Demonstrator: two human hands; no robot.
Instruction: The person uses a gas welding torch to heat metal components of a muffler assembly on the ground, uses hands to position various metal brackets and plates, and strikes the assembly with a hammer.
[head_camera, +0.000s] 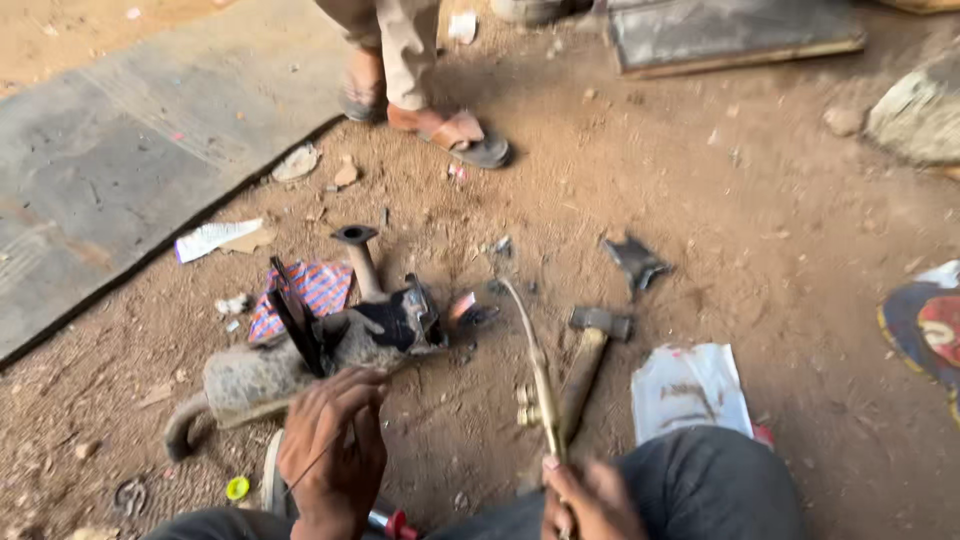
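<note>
The person crouches over bare, littered dirt. The left hand (335, 450) is curled with its fingers pressed together around a thin metal rod (322, 455), which slants down and to the left out of the fist; the knuckles sit just beside the dusty grey muffler-like part (270, 375) lying on the ground. That part has a short pipe with a flange (360, 255) rising from it and a black bracket (410, 318) at its right end, and a dark flat bar (293, 315) leans against its middle.

The right hand (588, 500), low in the view, is closed on the handle of a brass gas torch (540, 385), whose thin curved nozzle points up and away toward the muffler's right end without touching it. Part of this hand is cut off by the frame edge, so the exact finger placement is hard to make out.

Just right of the torch a hammer (590, 350) lies on the dirt, its head away from the person. A crumpled white plastic bag (688, 390) rests beside the person's knee, and a striped cloth (310, 290) lies behind the muffler. Another person's sandalled feet (450, 130) stand at the top.
</note>
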